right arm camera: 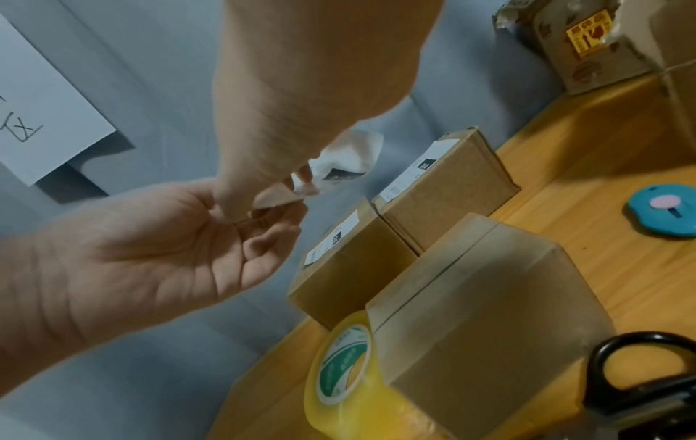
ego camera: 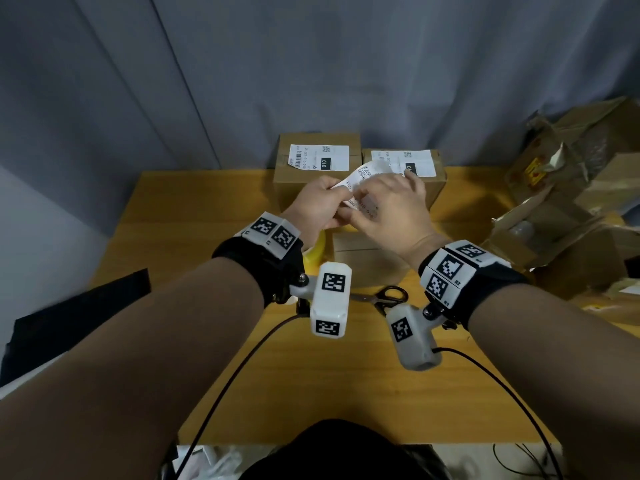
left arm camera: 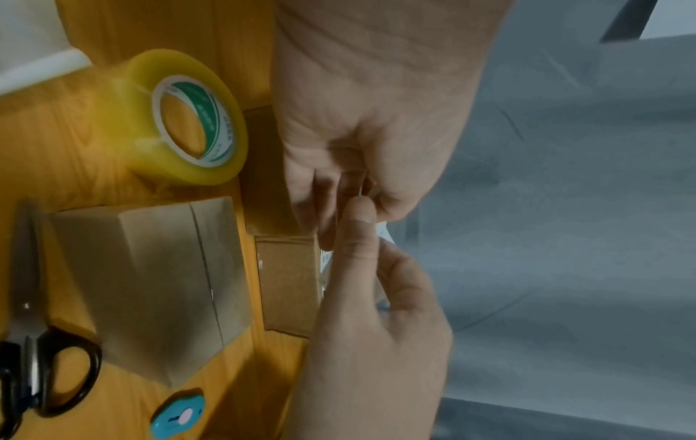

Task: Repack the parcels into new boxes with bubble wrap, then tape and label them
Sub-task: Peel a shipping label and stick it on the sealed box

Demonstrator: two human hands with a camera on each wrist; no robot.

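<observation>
Both hands meet above the table and pinch a white printed shipping label [ego camera: 363, 176] between thumbs and fingertips. My left hand [ego camera: 329, 199] holds its left edge and my right hand [ego camera: 381, 199] its lower right part. In the right wrist view the label [right arm camera: 350, 154] curls away from a thin sheet pinched at the fingertips. Just below the hands stands a plain brown box [ego camera: 367, 261] taped shut, with no label on top. Behind it stand two brown boxes, left [ego camera: 287, 188] and right [ego camera: 437, 188], each with a label on top.
A yellow tape roll [ego camera: 317, 252] sits left of the taped box, and black-handled scissors [ego camera: 391, 296] lie in front of it. A blue cutter [right arm camera: 663, 211] lies on the wooden table [ego camera: 346, 375]. Torn old cartons [ego camera: 571, 209] are piled at the right.
</observation>
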